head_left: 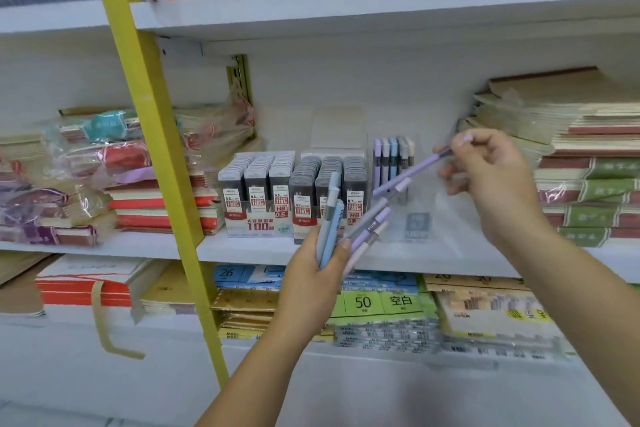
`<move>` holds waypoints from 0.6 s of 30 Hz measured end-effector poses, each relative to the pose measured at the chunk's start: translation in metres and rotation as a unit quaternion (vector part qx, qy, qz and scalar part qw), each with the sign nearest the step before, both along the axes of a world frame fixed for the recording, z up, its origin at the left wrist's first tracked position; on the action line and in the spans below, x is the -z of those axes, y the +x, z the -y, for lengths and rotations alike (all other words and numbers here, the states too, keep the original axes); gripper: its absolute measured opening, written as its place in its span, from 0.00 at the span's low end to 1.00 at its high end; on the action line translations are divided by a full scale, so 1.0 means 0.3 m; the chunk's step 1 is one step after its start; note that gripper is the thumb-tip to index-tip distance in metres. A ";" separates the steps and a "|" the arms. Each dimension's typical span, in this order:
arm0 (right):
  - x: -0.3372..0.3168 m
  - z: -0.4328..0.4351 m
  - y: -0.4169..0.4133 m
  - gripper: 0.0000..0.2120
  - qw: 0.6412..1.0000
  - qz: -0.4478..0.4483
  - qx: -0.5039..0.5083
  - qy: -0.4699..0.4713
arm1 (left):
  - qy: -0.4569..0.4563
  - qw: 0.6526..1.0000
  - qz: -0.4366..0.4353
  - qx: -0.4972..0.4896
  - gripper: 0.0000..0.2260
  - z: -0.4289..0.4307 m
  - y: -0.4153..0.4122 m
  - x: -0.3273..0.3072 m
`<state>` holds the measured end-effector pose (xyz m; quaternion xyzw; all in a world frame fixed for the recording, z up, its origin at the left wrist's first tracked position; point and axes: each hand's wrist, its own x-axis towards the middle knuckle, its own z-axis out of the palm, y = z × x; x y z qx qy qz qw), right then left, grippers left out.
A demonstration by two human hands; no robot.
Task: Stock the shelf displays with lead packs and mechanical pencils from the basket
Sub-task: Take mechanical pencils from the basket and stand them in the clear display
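Observation:
My left hand [317, 274] grips a fanned bunch of mechanical pencils [346, 224] in blue, grey, purple and pink, held in front of the middle shelf. My right hand [491, 180] pinches the top end of a single purple mechanical pencil [407, 174], tilted with its tip pointing down-left. Behind that pencil stands a clear plastic pencil display [417, 215] with several pencils upright [393, 158] at its back. Two display boxes of lead packs, 0.5 [256, 194] and 0.7 [327, 191], sit side by side to its left. The basket is out of view.
A yellow ladder rail [152, 135] slants across the shelves on the left. Wrapped notebook stacks [114, 177] fill the left of the middle shelf [249, 248], and more notebooks [585, 184] are piled at the right. Paper packs [381, 305] lie on the shelf below.

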<state>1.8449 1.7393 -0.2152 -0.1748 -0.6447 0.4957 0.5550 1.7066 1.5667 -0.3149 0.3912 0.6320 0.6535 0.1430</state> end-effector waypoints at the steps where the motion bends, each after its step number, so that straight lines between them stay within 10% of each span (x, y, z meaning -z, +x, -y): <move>1: -0.036 -0.022 -0.003 0.04 1.000 -0.004 0.011 0.027 | 0.005 1.000 -0.007 -0.017 0.03 -0.004 -0.014 -0.016; 10: -0.095 -0.108 -0.186 0.07 0.940 0.245 0.019 0.236 | 0.071 0.994 -0.001 -0.086 0.04 -0.030 -0.129 -0.102; 18: -0.075 -0.115 -0.228 0.08 0.919 0.275 0.028 0.283 | 0.091 0.993 0.014 -0.080 0.04 -0.038 -0.136 -0.104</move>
